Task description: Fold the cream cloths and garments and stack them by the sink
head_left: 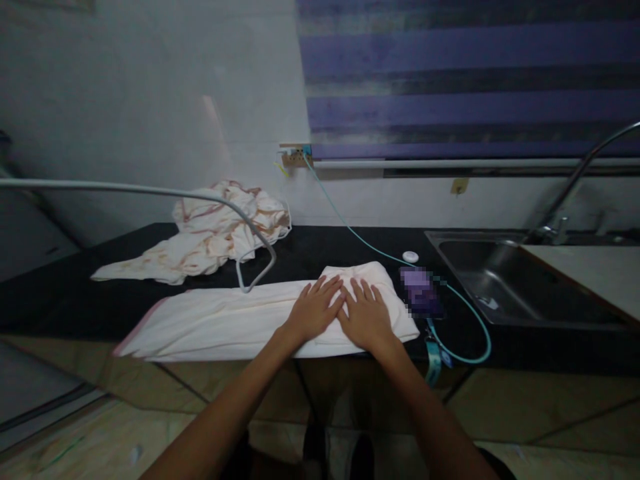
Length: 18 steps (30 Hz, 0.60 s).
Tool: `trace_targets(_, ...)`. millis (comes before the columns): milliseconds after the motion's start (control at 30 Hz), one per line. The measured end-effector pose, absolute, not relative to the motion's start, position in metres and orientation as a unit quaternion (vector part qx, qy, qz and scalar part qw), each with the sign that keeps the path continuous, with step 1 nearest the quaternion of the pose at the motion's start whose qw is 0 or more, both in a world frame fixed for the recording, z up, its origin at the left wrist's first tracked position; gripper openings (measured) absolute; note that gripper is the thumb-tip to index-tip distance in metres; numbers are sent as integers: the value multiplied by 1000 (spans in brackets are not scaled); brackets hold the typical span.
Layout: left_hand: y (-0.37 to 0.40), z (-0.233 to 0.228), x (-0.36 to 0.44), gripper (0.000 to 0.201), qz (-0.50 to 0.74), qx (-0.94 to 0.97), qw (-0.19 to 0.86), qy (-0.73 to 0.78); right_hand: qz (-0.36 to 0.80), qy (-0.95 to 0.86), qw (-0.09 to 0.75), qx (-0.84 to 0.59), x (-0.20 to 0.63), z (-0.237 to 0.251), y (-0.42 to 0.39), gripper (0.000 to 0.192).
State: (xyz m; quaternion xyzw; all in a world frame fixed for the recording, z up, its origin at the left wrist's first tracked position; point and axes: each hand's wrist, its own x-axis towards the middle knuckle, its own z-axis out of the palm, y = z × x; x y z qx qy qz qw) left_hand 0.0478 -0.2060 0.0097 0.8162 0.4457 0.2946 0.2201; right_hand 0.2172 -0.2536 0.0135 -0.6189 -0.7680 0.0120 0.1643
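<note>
A long white cloth (225,323) with a pinkish edge at its left end lies along the front of the dark counter. Its right part is folded over on itself. My left hand (315,310) rests flat on the folded part, fingers spread. Beside it, my right hand (366,313) also presses flat on the cloth with fingers apart. The two hands meet at the thumbs. What lies under the palms is hidden. Just right of the fold is a phone (420,293) with a blurred screen.
A crumpled white cloth pile (220,230) sits at the back left. In front of it, a grey cable (200,195) arches through the air. A teal cord (345,223) runs from the wall socket (295,157) toward the phone. At right are a steel sink (500,267) and a white disc (411,257).
</note>
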Motion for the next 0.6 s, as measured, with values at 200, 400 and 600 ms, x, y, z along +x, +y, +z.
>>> trace_targets(200, -204, 6, 50, 49, 299, 809, 237, 447, 13, -771, 188, -608, 217, 16, -257, 57)
trace_targets(400, -191, -4, 46, 52, 278, 830, 194, 443, 4, -778, 208, -593, 221, 17, -263, 48)
trace_targets(600, -172, -2, 40, 56, 211, 873, 164, 407, -2, -767, 191, -612, 216, 17, -261, 49)
